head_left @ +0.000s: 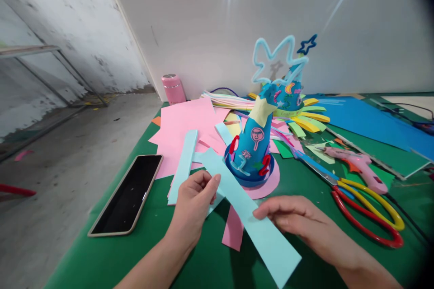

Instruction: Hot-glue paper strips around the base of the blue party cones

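A light blue paper strip (244, 207) slants across the front of the table, between my hands. The fingers of my left hand (195, 201) are curled in a pinch at its left edge, toward the far end. My right hand (301, 221) grips the strip's right edge farther down, one fingertip lying on top; its thumb is hidden. Just behind the strip stands a blue paper cone hat (249, 144) with pipe-cleaner shapes, small drawings and a large light blue pipe-cleaner star (288, 47). Another light blue strip (185, 162) lies left of the hat.
A phone (127, 196) lies at left by the table edge. Pink sheets (183, 122) and a pink bottle (173, 89) are behind. At right are scissors (366, 216), a pink glue gun (359, 162) with its cord, and blue sheets (366, 119). A second decorated hat (288, 97) stands at the back.
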`<state>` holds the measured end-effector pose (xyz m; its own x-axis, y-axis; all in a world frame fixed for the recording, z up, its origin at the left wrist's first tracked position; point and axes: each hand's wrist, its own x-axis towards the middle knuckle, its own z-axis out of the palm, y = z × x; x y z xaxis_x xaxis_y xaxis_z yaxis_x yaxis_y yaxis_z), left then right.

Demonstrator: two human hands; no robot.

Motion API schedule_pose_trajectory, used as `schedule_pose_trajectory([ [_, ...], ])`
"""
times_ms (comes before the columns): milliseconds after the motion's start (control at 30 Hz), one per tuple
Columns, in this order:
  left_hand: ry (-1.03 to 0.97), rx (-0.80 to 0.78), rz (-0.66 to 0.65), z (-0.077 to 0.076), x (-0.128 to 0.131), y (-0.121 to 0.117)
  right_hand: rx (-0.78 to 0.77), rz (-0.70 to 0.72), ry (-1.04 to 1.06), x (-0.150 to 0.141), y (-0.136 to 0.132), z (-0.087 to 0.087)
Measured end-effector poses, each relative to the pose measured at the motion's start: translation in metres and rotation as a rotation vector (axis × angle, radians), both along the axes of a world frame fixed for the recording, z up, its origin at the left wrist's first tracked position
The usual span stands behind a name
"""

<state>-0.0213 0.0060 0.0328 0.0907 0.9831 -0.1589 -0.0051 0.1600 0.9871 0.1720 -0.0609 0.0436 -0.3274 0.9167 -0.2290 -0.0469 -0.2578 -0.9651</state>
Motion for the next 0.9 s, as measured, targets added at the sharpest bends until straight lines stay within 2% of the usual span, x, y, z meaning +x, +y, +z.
schedule_pose_trajectory([
  [133, 0.021, 0.017, -0.091, -0.001, 0.001, -0.003, 0.002, 0.023, -0.029, 0.001, 0.007, 0.002],
  [367, -0.154, 0.009, -0.309, 0.002, 0.010, -0.011, 0.304, -0.110, -0.275, -0.009, 0.026, 0.005],
  [500, -0.233, -0.050, -0.379, 0.002, 0.016, -0.017, 0.301, -0.133, -0.311, -0.018, 0.030, 0.002],
  [767, -0.137, -0.071, -0.430, 0.003, 0.019, -0.017, 0.305, -0.151, -0.253, -0.022, 0.033, -0.015],
  [900, -0.052, -0.044, -0.344, 0.004, 0.017, -0.014, 0.297, -0.164, -0.256, -0.023, 0.033, -0.021],
])
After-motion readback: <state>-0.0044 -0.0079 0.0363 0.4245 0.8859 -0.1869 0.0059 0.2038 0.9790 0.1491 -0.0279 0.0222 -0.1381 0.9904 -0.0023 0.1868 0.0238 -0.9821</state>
